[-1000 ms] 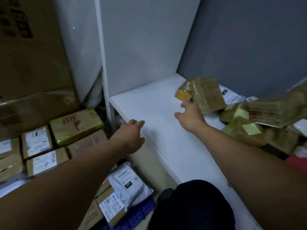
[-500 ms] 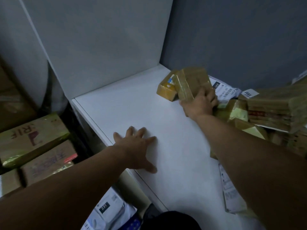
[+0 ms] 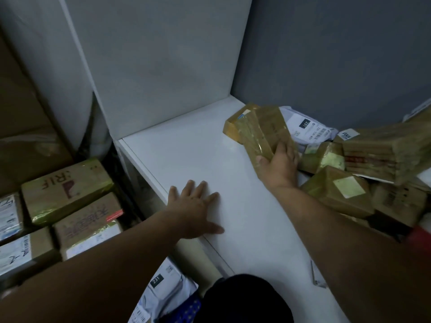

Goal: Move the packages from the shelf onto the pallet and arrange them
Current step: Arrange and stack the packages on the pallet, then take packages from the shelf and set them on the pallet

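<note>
Brown box (image 3: 268,129) lying near shelf's (image 3: 186,159) back corner, long axis pointing away; right hand (image 3: 279,164) gripping its near end, left hand (image 3: 193,210) resting flat, empty.

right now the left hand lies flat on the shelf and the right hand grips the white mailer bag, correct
No. In the head view the right hand grips the brown taped box, not the white mailer bag behind it; the left hand does lie flat on the shelf.
</note>
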